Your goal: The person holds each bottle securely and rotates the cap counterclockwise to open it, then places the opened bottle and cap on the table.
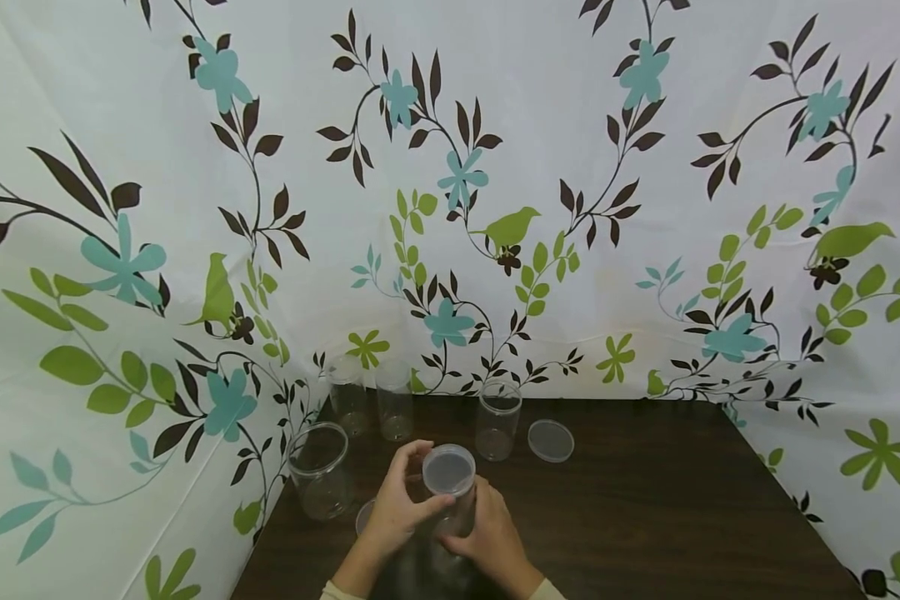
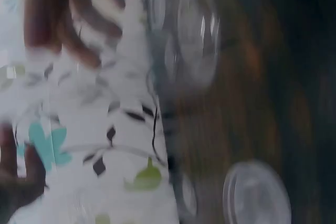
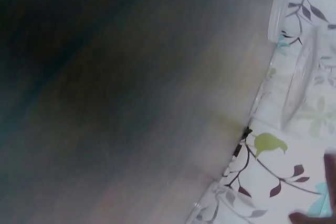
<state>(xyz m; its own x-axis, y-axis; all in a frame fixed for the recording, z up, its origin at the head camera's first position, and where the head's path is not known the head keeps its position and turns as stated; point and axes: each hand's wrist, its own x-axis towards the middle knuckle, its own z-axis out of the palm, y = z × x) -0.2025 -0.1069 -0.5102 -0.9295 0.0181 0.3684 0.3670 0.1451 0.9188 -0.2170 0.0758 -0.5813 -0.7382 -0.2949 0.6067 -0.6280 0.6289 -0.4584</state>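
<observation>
A clear plastic jar (image 1: 461, 515) stands between both hands in the head view, with a translucent lid (image 1: 450, 471) on its top. My left hand (image 1: 399, 510) holds the jar near its top from the left, thumb in front just below the lid and forefinger behind. Lower on the right side, my right hand (image 1: 492, 531) grips the jar body. Blurred fingers (image 2: 84, 19) show in the left wrist view. At the right wrist view's lower right edge, only some fingertips (image 3: 310, 217) appear.
An open clear jar (image 1: 321, 479) stands at left, beside a partly hidden lid (image 1: 363, 518). Two more jars (image 1: 348, 404) (image 1: 395, 408) stand at the back left. Another jar (image 1: 497, 429) is at back centre, with a loose lid (image 1: 551, 441) on the dark table (image 1: 645, 500). Patterned cloth (image 1: 555, 125) surrounds it.
</observation>
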